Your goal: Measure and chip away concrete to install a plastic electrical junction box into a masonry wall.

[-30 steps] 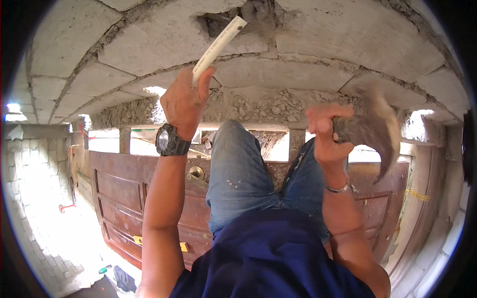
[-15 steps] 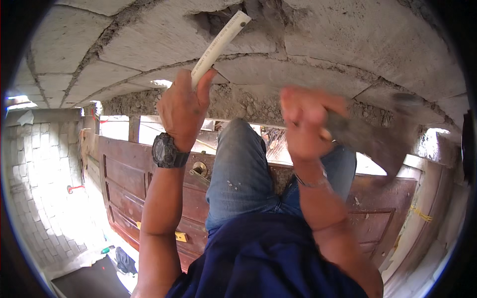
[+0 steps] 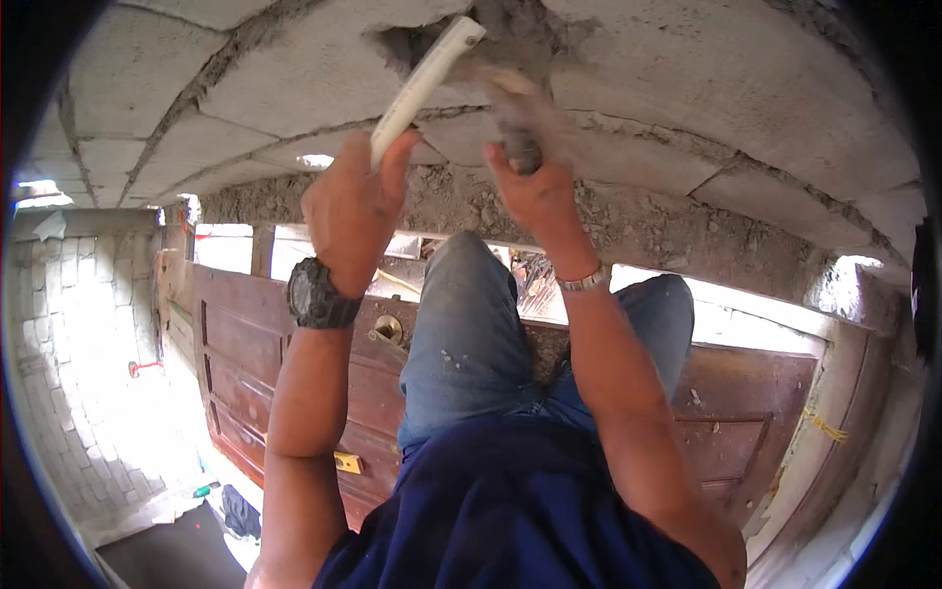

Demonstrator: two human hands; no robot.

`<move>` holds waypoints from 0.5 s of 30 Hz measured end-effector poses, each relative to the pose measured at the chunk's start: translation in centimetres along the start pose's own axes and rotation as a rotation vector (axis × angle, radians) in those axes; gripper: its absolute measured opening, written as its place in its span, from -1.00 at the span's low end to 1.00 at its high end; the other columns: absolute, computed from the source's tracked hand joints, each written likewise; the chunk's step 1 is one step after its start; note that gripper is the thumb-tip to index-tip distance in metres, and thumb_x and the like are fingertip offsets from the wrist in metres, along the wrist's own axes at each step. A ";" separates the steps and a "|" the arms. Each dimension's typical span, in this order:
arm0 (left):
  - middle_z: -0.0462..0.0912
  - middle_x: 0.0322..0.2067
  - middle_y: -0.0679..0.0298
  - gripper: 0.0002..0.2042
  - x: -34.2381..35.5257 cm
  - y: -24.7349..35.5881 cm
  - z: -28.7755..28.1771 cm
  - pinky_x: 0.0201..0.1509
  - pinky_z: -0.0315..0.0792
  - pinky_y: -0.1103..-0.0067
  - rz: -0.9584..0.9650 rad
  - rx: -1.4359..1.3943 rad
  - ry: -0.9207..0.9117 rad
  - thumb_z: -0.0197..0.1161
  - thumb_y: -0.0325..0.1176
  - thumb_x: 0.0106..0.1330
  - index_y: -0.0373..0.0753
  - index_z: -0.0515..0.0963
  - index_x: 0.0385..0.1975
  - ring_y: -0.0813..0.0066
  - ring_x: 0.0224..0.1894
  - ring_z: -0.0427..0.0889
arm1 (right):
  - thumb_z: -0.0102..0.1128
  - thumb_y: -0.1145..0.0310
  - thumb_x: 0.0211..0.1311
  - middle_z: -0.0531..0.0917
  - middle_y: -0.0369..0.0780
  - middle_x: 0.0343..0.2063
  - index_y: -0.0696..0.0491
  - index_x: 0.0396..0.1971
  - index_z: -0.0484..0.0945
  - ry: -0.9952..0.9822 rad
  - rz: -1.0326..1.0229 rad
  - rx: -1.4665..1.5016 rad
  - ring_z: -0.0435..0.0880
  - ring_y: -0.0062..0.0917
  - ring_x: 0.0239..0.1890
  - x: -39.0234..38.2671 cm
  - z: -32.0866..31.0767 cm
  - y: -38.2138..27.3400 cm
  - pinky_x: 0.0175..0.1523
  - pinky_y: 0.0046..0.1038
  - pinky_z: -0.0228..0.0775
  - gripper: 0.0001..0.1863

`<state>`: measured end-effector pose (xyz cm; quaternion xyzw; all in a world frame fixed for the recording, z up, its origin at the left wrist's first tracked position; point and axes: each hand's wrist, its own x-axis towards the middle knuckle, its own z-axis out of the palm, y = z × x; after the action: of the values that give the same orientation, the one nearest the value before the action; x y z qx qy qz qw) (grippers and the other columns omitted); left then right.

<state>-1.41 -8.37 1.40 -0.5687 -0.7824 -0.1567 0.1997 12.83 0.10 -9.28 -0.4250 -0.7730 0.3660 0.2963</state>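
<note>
My left hand [image 3: 353, 201], with a black watch on its wrist, is closed around the lower end of a white plastic pipe [image 3: 420, 90]. The pipe slants up to the right, its upper end in front of a rough hole [image 3: 417, 47] in the grey block wall [image 3: 294, 74]. To its right, my right hand [image 3: 538, 191] is closed on a dark-handled tool [image 3: 523, 152]. The tool's far part is smeared by motion and reaches toward the pipe's upper half; I cannot tell if they touch.
My jeans-clad knees [image 3: 461, 294] are below the hands. Beneath lies a reddish-brown panelled door [image 3: 240, 324] with a round brass knob [image 3: 389, 329]. A rubble-covered ledge [image 3: 451, 201] runs along the wall's foot. A yellow level [image 3: 347, 462] shows beside my left forearm.
My right hand has swung left and upward with the tool, from out at the right to beside the pipe. The left hand and pipe have shifted slightly left.
</note>
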 end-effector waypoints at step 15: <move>0.45 -0.76 0.06 -0.56 0.8 0.1 -2.3 -0.63 0.32 0.29 -0.029 0.022 -0.058 0.14 0.06 0.30 -0.24 0.36 -0.55 -0.03 -0.67 0.49 | 0.06 0.42 0.28 0.63 -0.21 -0.33 0.10 -0.24 0.59 0.178 0.033 0.349 0.59 -0.39 -0.26 -2.0 -4.7 -2.8 0.01 -0.24 0.40 -0.84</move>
<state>-1.21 -8.72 3.80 -0.5593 -0.7978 -0.1346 0.1808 16.06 -1.21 -4.66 -0.4105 -0.6613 0.4603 0.4270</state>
